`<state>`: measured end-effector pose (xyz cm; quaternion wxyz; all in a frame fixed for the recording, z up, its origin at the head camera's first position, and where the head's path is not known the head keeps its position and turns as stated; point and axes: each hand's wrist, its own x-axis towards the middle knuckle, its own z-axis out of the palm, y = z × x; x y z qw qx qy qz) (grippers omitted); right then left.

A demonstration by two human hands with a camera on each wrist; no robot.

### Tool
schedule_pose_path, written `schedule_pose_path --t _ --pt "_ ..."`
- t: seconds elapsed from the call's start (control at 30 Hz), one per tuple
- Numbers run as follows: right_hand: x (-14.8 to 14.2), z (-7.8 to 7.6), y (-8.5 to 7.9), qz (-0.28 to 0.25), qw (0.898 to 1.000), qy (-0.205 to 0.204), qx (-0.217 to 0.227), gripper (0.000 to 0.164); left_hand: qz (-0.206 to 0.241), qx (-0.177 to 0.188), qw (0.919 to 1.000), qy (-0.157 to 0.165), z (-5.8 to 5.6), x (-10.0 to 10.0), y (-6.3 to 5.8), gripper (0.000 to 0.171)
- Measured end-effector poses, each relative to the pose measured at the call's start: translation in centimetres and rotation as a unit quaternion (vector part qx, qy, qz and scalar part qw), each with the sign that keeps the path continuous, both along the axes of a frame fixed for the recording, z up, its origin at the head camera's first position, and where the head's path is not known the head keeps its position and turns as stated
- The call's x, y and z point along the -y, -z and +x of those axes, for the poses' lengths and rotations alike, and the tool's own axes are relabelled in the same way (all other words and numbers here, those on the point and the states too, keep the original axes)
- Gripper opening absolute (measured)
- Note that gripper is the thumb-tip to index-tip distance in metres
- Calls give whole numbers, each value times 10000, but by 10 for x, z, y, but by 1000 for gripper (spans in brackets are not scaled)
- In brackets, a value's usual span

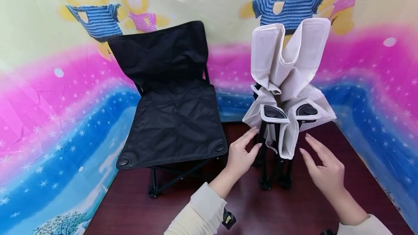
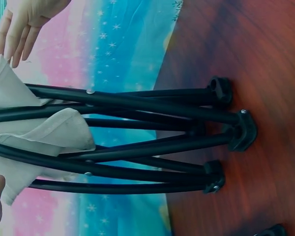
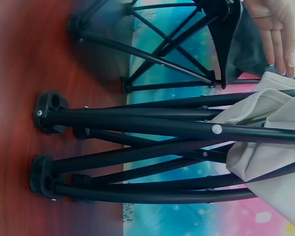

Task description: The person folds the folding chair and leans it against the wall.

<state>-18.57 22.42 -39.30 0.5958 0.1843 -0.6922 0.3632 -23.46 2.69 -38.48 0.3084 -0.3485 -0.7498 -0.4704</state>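
Note:
A white folding chair (image 1: 290, 64) stands upright on its black legs, its fabric bunched and its frame folded together. Beside its left side is my left hand (image 1: 241, 153), fingers extended and fingertips close to the frame. On the other side my right hand (image 1: 324, 168) is held with fingers apart from the fabric and the palm turned inward. Neither hand holds anything. The left wrist view shows the black leg tubes (image 2: 152, 105) gathered close, with plastic feet on the tabletop. Left of the hands stands an unfolded black chair (image 1: 173, 122) with its seat spread flat.
Both chairs stand on a dark red-brown wooden table (image 1: 124, 206). A colourful cloth backdrop (image 1: 228, 57) with bears and snowflakes hangs behind and along the sides. The black chair's crossed legs (image 3: 162, 49) are near the folded one.

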Motion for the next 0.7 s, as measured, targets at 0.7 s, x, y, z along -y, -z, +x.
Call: schedule_pose_path --t 0.7 --pt "-6 4 26 184 9956 151 907 48 -37 539 9985 36 4 0 27 38"
